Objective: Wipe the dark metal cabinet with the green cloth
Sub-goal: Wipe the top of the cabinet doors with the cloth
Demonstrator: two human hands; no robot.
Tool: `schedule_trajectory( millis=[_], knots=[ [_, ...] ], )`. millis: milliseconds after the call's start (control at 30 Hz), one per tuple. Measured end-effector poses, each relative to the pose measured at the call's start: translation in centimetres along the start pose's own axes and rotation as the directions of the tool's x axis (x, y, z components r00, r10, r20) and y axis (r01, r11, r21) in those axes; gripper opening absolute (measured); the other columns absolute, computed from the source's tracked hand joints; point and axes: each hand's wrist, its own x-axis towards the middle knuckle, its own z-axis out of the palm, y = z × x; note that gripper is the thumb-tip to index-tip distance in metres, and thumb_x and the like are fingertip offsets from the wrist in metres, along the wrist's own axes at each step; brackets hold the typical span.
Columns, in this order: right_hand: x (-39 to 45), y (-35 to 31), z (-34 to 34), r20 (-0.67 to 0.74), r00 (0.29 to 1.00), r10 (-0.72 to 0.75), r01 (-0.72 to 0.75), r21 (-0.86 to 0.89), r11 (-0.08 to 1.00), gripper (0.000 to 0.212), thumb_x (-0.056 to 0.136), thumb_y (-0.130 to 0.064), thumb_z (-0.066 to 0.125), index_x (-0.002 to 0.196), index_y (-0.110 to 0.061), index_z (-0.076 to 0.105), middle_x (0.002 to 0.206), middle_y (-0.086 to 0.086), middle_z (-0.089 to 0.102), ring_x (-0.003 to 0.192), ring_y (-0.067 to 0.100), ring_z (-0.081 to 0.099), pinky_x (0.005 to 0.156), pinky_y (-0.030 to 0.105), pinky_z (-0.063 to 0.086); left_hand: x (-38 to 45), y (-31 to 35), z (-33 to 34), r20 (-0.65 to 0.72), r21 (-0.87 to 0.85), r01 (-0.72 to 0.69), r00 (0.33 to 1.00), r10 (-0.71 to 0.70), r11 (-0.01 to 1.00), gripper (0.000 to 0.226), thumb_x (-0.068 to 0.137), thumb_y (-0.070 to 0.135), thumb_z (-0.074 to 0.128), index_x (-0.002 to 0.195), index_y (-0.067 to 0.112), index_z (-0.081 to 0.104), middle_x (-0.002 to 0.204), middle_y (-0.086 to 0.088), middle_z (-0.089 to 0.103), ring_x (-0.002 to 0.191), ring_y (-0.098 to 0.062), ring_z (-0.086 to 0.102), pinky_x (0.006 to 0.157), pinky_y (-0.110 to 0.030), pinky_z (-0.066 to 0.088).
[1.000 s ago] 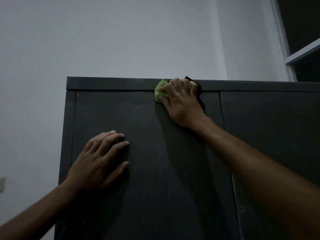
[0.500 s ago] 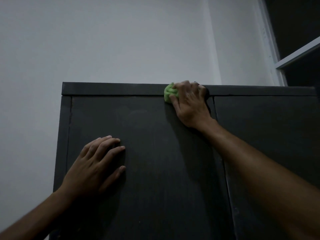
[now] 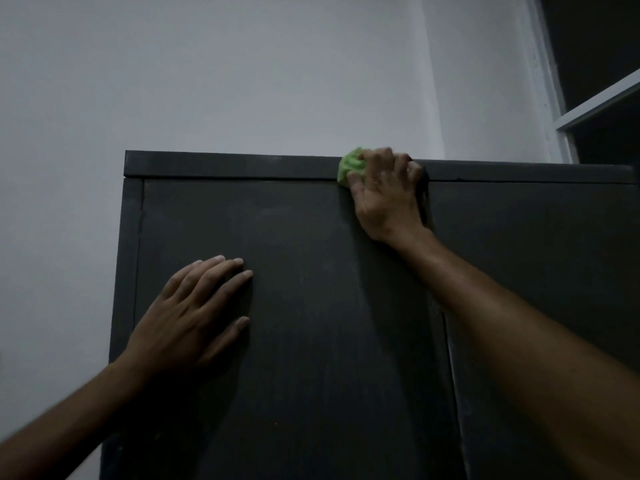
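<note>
I see one green cloth (image 3: 350, 166), bunched up and pressed against the top front rail of the one dark metal cabinet (image 3: 294, 341), just left of the seam between its two doors. My right hand (image 3: 386, 195) has its grip curled around the cloth, fingers hooked over the top edge. My left hand (image 3: 194, 313) lies flat on the left door, fingers straight, holding nothing. Behind stands one pale wall (image 3: 225, 71), with one white window frame (image 3: 595, 105) at upper right.

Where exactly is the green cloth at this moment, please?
In the head view, the green cloth is bunched under the right hand on the cabinet's top front edge, right of centre.
</note>
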Motion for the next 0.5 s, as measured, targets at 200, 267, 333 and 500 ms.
schedule_trajectory(
  millis=[200, 267, 333, 500],
  knots=[
    [-1.3, 4.7, -1.3, 0.077, 0.987, -0.138, 0.143, -0.062, 0.988, 0.044, 0.099, -0.043, 0.035, 0.128, -0.012, 0.048, 0.123, 0.014, 0.05, 0.111, 0.036, 0.047, 0.096, 0.049, 0.03, 0.4, 0.6, -0.7, 0.072, 0.008, 0.015, 0.997, -0.015, 1.0, 0.067, 0.1, 0.056, 0.03, 0.148, 0.01, 0.043, 0.155, -0.015, 0.039, 0.147, -0.027, 0.026, 0.124, -0.035, 0.008],
    [0.2, 5.0, -1.1, 0.012, 0.996, 0.083, -0.082, -0.081, 0.993, 0.043, 0.1, -0.042, 0.037, 0.13, -0.013, 0.048, 0.124, 0.015, 0.048, 0.112, 0.036, 0.045, 0.096, 0.048, 0.029, 0.6, 0.8, -0.9, 0.086, 0.005, 0.027, 0.996, -0.027, 1.0, 0.069, 0.101, 0.057, 0.027, 0.147, 0.009, 0.045, 0.154, -0.016, 0.04, 0.145, -0.029, 0.028, 0.124, -0.034, 0.007],
    [0.4, 3.7, -0.8, -0.007, 0.994, 0.11, -0.11, -0.083, 0.991, 0.043, 0.098, -0.042, 0.039, 0.13, -0.014, 0.049, 0.123, 0.014, 0.049, 0.11, 0.035, 0.044, 0.094, 0.047, 0.028, 0.8, 1.0, -1.1, 0.089, 0.001, 0.038, 0.995, -0.038, 0.999, 0.069, 0.101, 0.058, 0.026, 0.145, 0.009, 0.047, 0.152, -0.018, 0.043, 0.144, -0.03, 0.031, 0.124, -0.033, 0.006],
    [-2.0, 7.2, -2.0, 0.105, 0.935, -0.338, 0.346, -0.077, 0.935, 0.044, 0.092, -0.035, 0.04, 0.131, -0.014, 0.047, 0.124, 0.01, 0.05, 0.11, 0.033, 0.047, 0.094, 0.048, 0.031, 0.8, 1.8, -1.0, 0.071, -0.003, 0.079, 0.994, -0.079, 0.997, 0.07, 0.101, 0.058, 0.025, 0.141, 0.007, 0.052, 0.15, -0.018, 0.045, 0.141, -0.034, 0.036, 0.118, -0.045, 0.023]
  ],
)
